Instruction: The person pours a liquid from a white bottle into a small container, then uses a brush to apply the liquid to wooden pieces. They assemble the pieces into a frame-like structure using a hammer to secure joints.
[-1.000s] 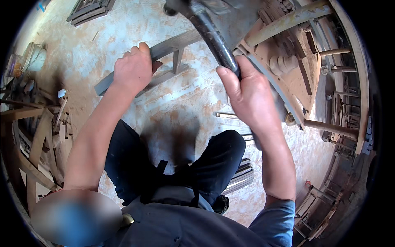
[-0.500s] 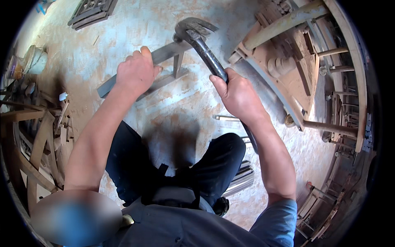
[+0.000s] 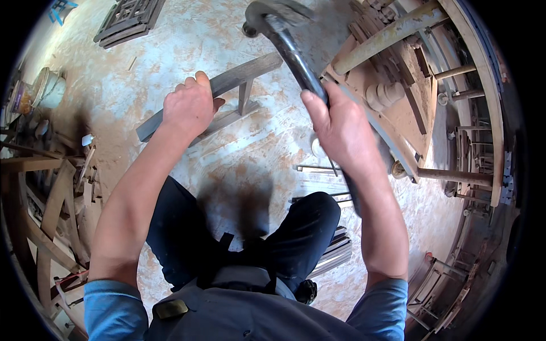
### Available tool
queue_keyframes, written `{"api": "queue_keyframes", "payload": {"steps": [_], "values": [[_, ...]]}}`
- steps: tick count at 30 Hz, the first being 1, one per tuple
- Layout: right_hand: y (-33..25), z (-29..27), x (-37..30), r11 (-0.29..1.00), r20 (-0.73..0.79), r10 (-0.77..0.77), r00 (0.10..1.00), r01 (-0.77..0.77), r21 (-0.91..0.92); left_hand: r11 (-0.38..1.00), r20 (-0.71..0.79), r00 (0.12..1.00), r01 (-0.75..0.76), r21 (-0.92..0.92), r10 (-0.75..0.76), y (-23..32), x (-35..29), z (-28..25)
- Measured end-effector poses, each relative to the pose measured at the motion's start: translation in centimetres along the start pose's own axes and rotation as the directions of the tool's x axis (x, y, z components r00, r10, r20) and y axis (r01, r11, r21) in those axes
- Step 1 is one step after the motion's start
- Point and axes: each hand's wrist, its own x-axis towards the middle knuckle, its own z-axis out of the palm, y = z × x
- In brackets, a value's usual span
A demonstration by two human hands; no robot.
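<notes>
My left hand (image 3: 189, 107) is wrapped round a dark grey wooden bar (image 3: 247, 69), which runs up to the right from under my fist. A short upright piece (image 3: 244, 96) joins this bar to a second, lower bar (image 3: 227, 118) nearer the floor. In my right hand (image 3: 343, 122) is a claw hammer (image 3: 291, 54), gripped by its dark handle with the thumb along it. The hammer's head is raised above and beyond the bar's far end, apart from it, and its claw is smeared by motion.
At the right stands a wooden frame (image 3: 392, 40) with turned wood pieces (image 3: 384, 95) beside it. Wooden slats (image 3: 333, 250) lie by my right knee. A dark lattice panel (image 3: 128, 23) lies far left, a white bucket (image 3: 50, 88) below it, and curved wooden parts (image 3: 54, 210) near left.
The hammer has lifted off the bar's far end, rising away with my right hand turned and closer to view. My left hand and the wooden piece have hardly moved.
</notes>
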Motion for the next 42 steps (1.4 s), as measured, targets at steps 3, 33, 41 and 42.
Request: {"api": "queue_keyframes", "payload": {"steps": [3,33,41,42], "values": [[3.7,3.5,0.6,0.995,0.015,-0.032,0.999,0.033,-0.097,0.997,0.045,0.999,-0.027,-0.076,0.031,0.6,0.1,-1.1],[-5.4,6.9,-2.1,0.931,0.153,-0.364,0.919,0.363,0.036,0.991,0.198,0.98,0.006,-0.135,0.021,-10.5,-4.3,-1.7],[-6.6,6.3,-1.0,0.936,0.206,-0.347,0.915,0.353,0.01,0.988,0.157,0.987,-0.01,-0.156,0.034,-11.3,-4.5,-1.1],[-6.4,6.6,-1.5,0.931,0.176,-0.364,0.915,0.364,0.035,0.986,0.158,0.987,-0.01,-0.166,0.037,-11.3,-4.4,-0.9]]}}
